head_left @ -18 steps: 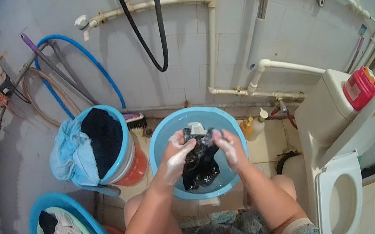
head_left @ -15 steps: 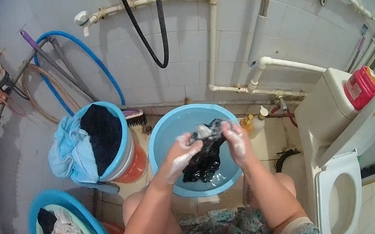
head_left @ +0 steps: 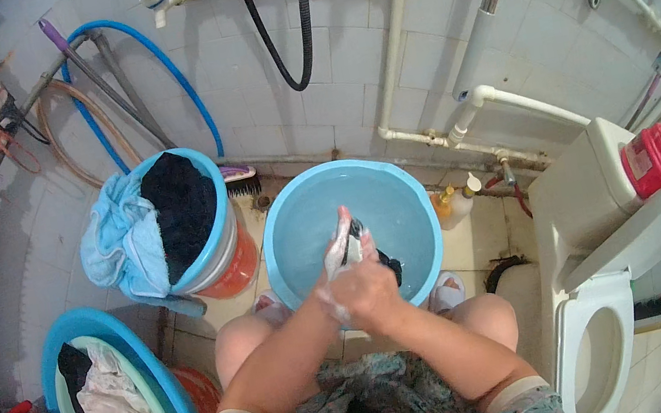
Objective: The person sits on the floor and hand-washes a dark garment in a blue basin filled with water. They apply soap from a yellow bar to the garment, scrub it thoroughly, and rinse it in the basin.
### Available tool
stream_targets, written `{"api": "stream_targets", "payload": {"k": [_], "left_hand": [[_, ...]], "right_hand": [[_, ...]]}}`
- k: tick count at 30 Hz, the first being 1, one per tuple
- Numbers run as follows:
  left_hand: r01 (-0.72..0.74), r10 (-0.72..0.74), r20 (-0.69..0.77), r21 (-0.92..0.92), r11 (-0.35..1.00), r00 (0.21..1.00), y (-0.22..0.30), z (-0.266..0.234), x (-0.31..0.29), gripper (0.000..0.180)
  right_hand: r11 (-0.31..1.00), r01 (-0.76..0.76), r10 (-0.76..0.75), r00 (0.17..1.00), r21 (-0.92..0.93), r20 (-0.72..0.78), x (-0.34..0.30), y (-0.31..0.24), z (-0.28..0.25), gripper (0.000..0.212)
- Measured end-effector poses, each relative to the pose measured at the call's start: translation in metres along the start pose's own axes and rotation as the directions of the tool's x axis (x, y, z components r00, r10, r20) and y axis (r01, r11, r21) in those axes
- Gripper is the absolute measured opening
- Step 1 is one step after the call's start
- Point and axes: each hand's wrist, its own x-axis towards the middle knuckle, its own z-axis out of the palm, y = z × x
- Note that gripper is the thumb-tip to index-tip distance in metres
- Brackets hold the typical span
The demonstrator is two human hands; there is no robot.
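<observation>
Over the near half of a light-blue basin (head_left: 272,217) of water, my two soapy hands are pressed together. A wet black cloth (head_left: 391,266) is bunched between them, and part of it hangs out to the right toward the water. White suds coat my left hand (head_left: 335,260), which presses against the cloth with its fingers pointing away from me. Crossing in front of it, my right hand (head_left: 365,289) is closed on the same cloth and hides most of it. What kind of garment it is cannot be made out.
Left of the basin stands a bucket (head_left: 228,264) with a blue towel (head_left: 123,234) and dark cloth (head_left: 180,206). Nearer are nested tubs (head_left: 57,383) holding clothes. A scrub brush (head_left: 241,180), pump bottles (head_left: 461,205) and a toilet (head_left: 563,360) stand around.
My hands have come together and nearer to me; before, they were apart with the black cloth spread between them. The view has shifted slightly.
</observation>
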Motion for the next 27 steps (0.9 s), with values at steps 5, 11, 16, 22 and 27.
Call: {"api": "stream_targets", "payload": {"k": [5,11,16,22,27], "left_hand": [[-0.159,0.2,-0.495,0.124,0.979,0.845,-0.047,0.069,0.012,0.037],[-0.128,0.116,-0.189,-0.054,0.99,0.975,-0.033,0.045,-0.003,0.04],[-0.114,0.135,-0.492,0.072,0.991,0.86,-0.019,0.04,0.006,0.032],[0.121,0.328,-0.498,0.675,0.728,0.803,0.014,0.09,0.001,0.052],[0.36,0.24,-0.521,0.793,0.492,0.819,0.005,0.075,0.001,0.072]], "right_hand": [[0.762,-0.637,0.647,0.748,-0.117,0.149,0.025,0.047,-0.014,0.018],[0.827,-0.54,0.556,0.828,-0.16,0.079,0.016,0.031,0.002,0.023],[0.333,-0.814,0.904,0.419,0.477,0.085,0.006,0.099,0.004,0.043],[0.033,-0.488,0.925,0.345,0.872,0.158,0.005,0.1,-0.006,0.038],[-0.015,-0.355,0.848,0.491,0.935,0.2,0.01,0.084,-0.015,0.012]]}}
